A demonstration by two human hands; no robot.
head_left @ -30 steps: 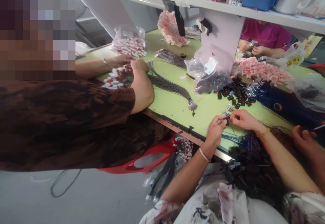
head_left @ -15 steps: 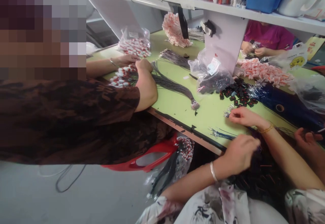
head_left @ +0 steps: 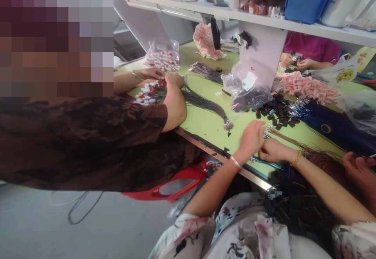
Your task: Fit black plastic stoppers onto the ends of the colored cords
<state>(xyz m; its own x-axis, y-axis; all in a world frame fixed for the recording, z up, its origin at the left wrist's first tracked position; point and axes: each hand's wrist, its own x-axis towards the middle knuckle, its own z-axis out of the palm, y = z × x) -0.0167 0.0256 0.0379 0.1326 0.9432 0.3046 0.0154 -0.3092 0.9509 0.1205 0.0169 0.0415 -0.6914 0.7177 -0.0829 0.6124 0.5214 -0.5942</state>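
My left hand [head_left: 251,138], with a silver bangle at the wrist, is raised over the table's front edge, its fingers bent together beside the tips of some blue wires [head_left: 266,136]. What it pinches is hidden. Against it, my right hand [head_left: 274,150], wearing a yellow bracelet, is closed around those blue wires, whose ends show above the fist. More blue wires [head_left: 258,160] lie under my right hand. Just beyond are brown wires [head_left: 283,136] with metal ends. Black connector housings [head_left: 308,208] are heaped on my lap.
Black housings [head_left: 277,112] lie piled on the green table [head_left: 205,124], near a plastic bag [head_left: 249,88] and pink-white connectors [head_left: 308,86]. At left, a co-worker's arm [head_left: 176,110] reaches over grey wires [head_left: 205,100]. Another person's hand [head_left: 360,176] is at right. A shelf [head_left: 264,18] spans above.
My left hand has moved up and forward from above my lap to meet my right hand. My right hand has come down and toward me, over the blue wires. The camera view has shifted slightly.
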